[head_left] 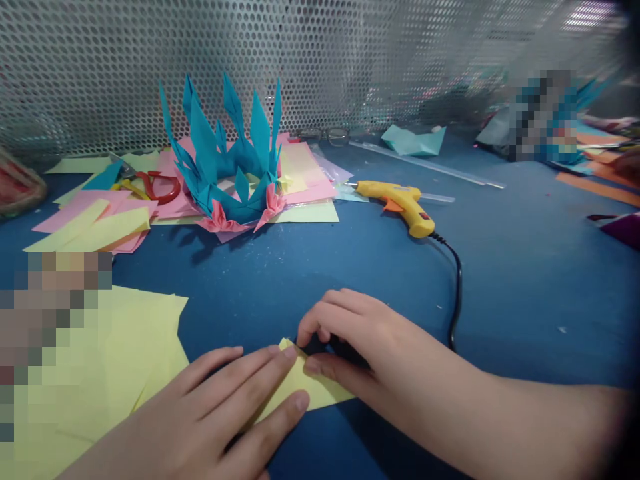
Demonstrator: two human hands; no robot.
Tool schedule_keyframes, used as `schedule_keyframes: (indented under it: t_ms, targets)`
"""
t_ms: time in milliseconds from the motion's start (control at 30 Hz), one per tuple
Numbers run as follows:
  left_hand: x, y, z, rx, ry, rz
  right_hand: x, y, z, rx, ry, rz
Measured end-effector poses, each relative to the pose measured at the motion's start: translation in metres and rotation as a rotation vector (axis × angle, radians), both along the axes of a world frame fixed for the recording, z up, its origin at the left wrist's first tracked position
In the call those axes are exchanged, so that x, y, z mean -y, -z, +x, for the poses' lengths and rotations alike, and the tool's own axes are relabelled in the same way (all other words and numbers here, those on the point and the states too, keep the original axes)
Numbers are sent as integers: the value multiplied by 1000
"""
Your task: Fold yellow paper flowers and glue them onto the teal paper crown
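"Where is the folded yellow paper (pixel 320 393)?"

"Flat on the blue table (pixel 500 287), close to the near edge, under both hands."

"What is the left hand (pixel 220 407) doing?"

"It lies open, fingers stretched flat and pressing on the paper's left part."

"And the right hand (pixel 360 340)?"

"Curled, with thumb and fingertips pinching the paper's upper corner."

"Anything around?"

"Loose yellow sheets (pixel 130 353) just left of the hands. Farther back are a teal paper crown (pixel 230 160) and a yellow glue gun (pixel 403 203)."
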State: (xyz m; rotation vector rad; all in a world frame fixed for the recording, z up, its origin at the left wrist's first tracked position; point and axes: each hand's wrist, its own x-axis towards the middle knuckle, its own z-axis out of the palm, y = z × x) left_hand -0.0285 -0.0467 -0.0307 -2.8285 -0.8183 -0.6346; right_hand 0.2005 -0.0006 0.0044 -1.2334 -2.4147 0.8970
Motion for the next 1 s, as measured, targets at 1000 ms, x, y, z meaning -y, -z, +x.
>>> schedule_keyframes:
  t_ms: [1000]
  targets:
    - [11, 8, -5, -40, -40, 48, 14, 14, 6, -78, -118, 289]
